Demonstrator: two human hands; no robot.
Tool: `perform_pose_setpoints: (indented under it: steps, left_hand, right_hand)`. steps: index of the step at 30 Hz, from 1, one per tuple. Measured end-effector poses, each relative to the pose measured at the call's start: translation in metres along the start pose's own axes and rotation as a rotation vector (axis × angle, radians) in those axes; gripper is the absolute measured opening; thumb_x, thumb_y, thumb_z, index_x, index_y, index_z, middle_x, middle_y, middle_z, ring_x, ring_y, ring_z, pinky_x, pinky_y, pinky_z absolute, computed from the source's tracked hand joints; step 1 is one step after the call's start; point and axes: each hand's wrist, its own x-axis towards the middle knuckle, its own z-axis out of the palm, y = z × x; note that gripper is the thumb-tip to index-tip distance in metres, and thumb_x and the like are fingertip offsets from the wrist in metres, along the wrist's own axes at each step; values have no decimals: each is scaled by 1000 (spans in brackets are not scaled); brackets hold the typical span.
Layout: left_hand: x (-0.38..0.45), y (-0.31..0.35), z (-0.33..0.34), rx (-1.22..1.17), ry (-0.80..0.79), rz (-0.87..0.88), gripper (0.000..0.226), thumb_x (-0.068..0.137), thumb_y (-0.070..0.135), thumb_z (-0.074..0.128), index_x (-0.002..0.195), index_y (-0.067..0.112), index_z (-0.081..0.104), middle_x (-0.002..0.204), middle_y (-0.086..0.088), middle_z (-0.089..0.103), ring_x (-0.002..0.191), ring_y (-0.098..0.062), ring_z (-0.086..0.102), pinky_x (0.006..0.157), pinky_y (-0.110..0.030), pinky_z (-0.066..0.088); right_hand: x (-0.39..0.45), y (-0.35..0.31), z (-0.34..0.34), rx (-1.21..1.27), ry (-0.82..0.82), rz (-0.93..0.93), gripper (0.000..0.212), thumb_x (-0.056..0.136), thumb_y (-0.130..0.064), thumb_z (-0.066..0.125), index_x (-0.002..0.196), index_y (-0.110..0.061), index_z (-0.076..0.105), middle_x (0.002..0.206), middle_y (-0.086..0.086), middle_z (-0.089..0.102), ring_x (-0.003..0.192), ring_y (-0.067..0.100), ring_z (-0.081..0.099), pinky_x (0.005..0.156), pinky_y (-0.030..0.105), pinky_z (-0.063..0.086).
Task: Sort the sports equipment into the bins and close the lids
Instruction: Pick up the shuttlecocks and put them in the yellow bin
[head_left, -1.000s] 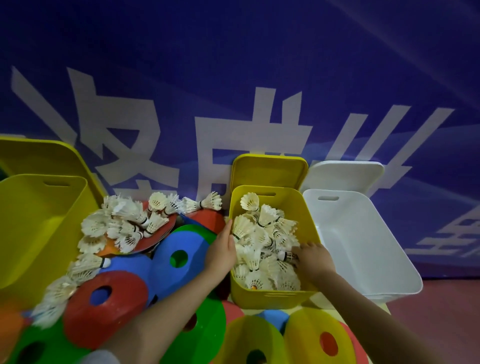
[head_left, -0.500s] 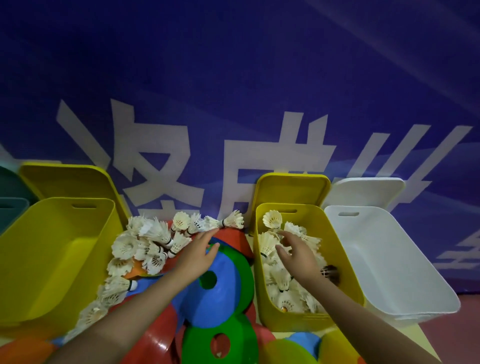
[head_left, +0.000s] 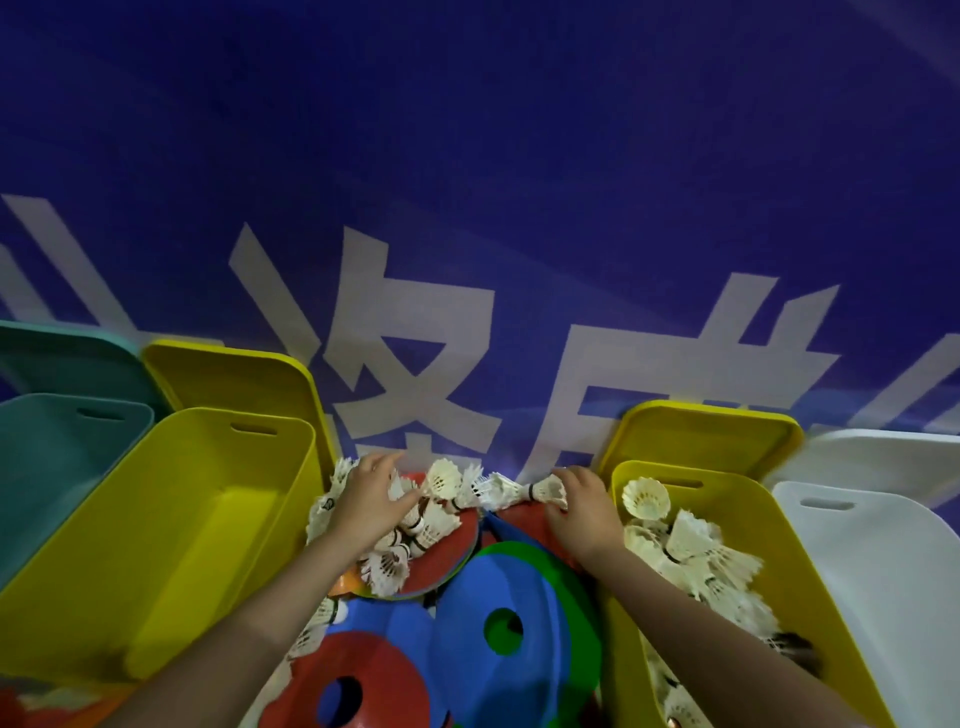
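A loose pile of white shuttlecocks (head_left: 415, 525) lies on a red disc cone (head_left: 447, 551) between two yellow bins. My left hand (head_left: 371, 501) rests on the left part of this pile with its fingers spread. My right hand (head_left: 582, 514) curls its fingers round a shuttlecock (head_left: 543, 491) at the pile's right end. The right yellow bin (head_left: 810, 613) holds several shuttlecocks (head_left: 691, 545). The left yellow bin (head_left: 156, 519) has nothing in it. Stacked blue (head_left: 498, 587), green and red (head_left: 374, 670) disc cones lie in front of the pile.
A teal bin (head_left: 47, 467) stands at the far left and a white bin (head_left: 883, 582) at the far right. Each bin's lid leans upright behind it against a blue banner wall (head_left: 467, 208). More shuttlecocks (head_left: 317, 618) lie beside my left forearm.
My right hand has left the right yellow bin and taken hold of a shuttlecock in the loose pile. My left hand has moved up from the blue cone onto the pile. The view has shifted left.
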Motion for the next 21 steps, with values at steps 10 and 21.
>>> perform_pose_setpoints:
  steps: [10,21]
  left_hand:
    - [41,-20,6,203,-217,-84,79,87,46,60,151,24,18,143,-5,46,124,-22,51,90,-32,45]
    - [1,-23,-21,-83,85,-91,35,80,41,72,106,21,60,96,2,61,87,-15,57,71,-30,48]
  right_hand:
    - [45,1,44,359,-26,471,71,77,-36,71,133,-7,38,130,17,49,116,35,51,101,41,42]
    - [39,6,37,324,-123,408,64,79,-42,65,134,-16,45,130,19,46,118,36,47,102,39,38]
